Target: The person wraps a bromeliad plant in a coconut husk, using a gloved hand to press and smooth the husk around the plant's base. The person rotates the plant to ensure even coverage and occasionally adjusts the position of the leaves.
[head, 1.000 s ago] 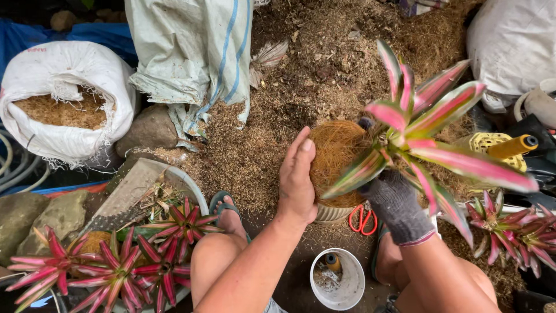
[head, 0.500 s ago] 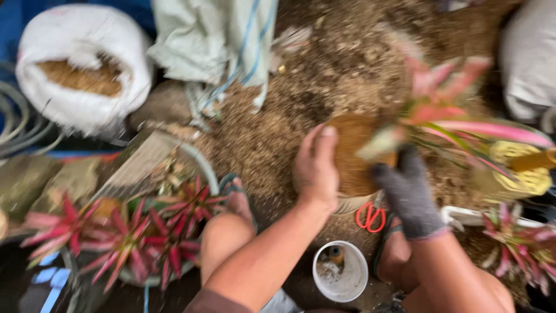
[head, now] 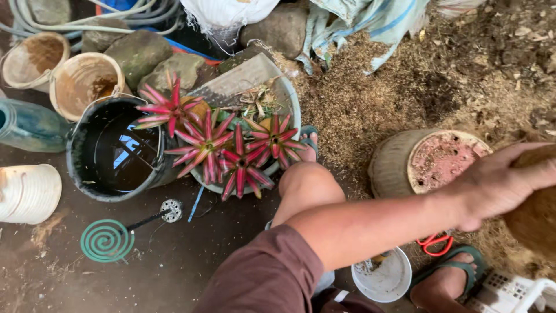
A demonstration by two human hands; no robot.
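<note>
Since the earlier frame the view has swung to the left, so the pink and green plant is no longer seen, and the basin of red plants (head: 231,145) now sits in the middle of the picture. The left hand (head: 498,182) reaches far to the right, and its open palm and fingers lie pressed on the brown fibre ball (head: 530,217), which is cut by the right edge of the frame. The ball lies to the right of the person's knee (head: 304,185), just beside the upturned pot (head: 425,162) and over the husk-covered ground (head: 370,98). I cannot tell its long axis, because only a part of it is visible. The right hand is out of the picture, so I cannot say if it holds something; the left hand is the only one seen near the ball. Red scissors (head: 434,243) lie under the forearm, close to a small white bucket (head: 382,278). Further left stand a black bucket with water (head: 116,150) and a green coil (head: 107,240) on the floor.
</note>
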